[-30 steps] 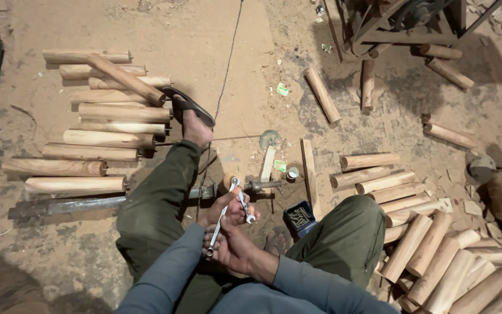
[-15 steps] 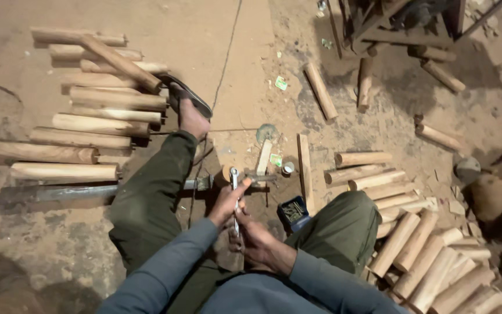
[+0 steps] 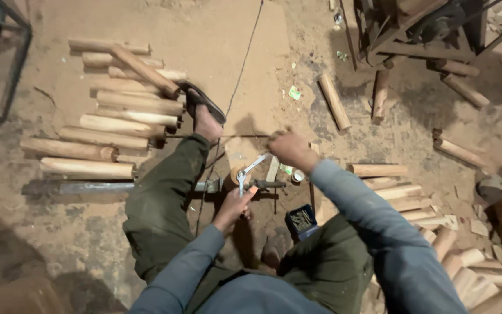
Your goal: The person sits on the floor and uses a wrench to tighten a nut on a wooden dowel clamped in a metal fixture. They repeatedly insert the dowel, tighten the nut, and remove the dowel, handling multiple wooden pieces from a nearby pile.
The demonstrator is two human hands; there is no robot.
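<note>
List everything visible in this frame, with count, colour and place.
wooden billets: about ten, pale, stacked upper left
loose billets: several, tan, top right floor
billet heap: many, pale, right side
metal bar: one, grey, floor at left
wrench: one, silver, centre
small box: one, dark blue, between the legs
metal frame: one, dark, top right
sandal: one, black, on foot
left hand: fingers on the wrench
right hand: fist, raised, apart from wrench

Metal wrench (image 3: 250, 169) in my left hand (image 3: 235, 204), handle angled up-right, jaw end on wooden piece (image 3: 235, 174) at metal bar.
</note>
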